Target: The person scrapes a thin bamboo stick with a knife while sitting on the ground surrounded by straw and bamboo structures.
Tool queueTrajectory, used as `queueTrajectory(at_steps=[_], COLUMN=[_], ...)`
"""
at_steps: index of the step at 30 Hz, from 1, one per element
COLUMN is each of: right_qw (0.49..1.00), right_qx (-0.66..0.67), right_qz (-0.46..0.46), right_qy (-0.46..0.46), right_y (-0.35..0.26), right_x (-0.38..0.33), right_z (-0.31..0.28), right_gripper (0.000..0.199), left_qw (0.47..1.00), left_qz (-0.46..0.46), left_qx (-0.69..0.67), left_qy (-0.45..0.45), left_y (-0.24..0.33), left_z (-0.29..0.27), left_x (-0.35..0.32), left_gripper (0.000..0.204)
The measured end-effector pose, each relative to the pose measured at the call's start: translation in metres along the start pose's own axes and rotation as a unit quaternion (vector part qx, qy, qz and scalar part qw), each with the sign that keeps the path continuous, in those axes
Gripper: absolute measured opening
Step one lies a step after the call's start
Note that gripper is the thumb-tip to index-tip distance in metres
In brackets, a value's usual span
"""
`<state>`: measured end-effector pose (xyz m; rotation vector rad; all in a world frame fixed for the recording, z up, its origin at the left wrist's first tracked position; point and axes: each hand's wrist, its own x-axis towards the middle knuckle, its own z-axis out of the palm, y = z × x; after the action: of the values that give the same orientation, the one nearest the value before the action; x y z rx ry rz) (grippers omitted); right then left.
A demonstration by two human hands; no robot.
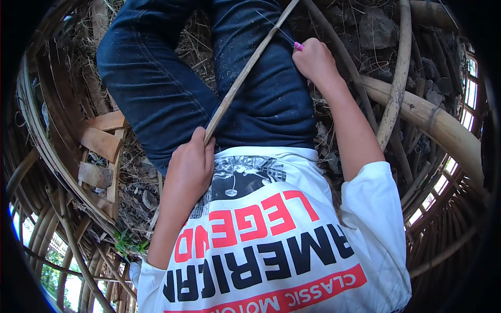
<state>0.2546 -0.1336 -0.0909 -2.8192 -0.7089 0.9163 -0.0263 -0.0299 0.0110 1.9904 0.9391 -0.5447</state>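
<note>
Partly hidden: pink-handled tool (298, 46) in right hand (314, 61), blade indistinct.

Head camera, single view: worn on the person's head, wide fisheye, facing steeply downward over the wearer's own chest and lap. Picture upright, not mirrored; its left is the person's left. Very near: the white printed shirt (271, 245) fills the lower middle, dark blue trousers (209, 78) the upper middle. Both forearms enter from the lower part, left hand (189, 167) close under the lens, right hand (314, 60) farther out toward the top. Straight edges curve toward the rim; bent bamboo poles (417, 112) ring the dark circular border. No second view to share the scene.
</note>
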Motion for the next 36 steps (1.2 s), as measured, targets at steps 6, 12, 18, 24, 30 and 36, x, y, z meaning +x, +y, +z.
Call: queueTrajectory(at_steps=[6,12,18,24,30,36], right_qw=[0.999,0.998,0.996,0.993,0.992,0.993], right_qx=[-0.002,-0.013,0.002,0.012,0.018,0.018], right_qz=[0.045,0.015,0.030,0.023,0.028,0.031], right_qy=[0.027,0.055,0.083,0.112,0.123,0.116], right_y=[0.005,-0.012,-0.011,-0.011,-0.010,-0.011], right_x=[-0.011,0.016,0.012,0.015,0.020,0.025], right_z=[0.006,0.001,0.004,0.011,0.015,0.017], right_gripper=[0.033,0.034,0.034,0.033,0.034,0.034], left_qw=[1.000,0.999,1.000,0.999,0.999,0.999], left_qz=[-0.008,-0.032,0.000,-0.041,-0.046,-0.031], left_qx=[0.014,-0.014,-0.015,-0.013,-0.006,-0.009], left_qy=[-0.003,-0.002,-0.007,-0.005,0.000,0.018], left_y=[0.004,0.006,0.005,0.011,0.012,0.010], left_z=[-0.001,-0.001,-0.002,-0.003,-0.001,0.000], left_x=[0.000,-0.001,0.002,-0.001,-0.003,-0.008], left_gripper=[0.020,0.021,0.020,0.021,0.021,0.021])
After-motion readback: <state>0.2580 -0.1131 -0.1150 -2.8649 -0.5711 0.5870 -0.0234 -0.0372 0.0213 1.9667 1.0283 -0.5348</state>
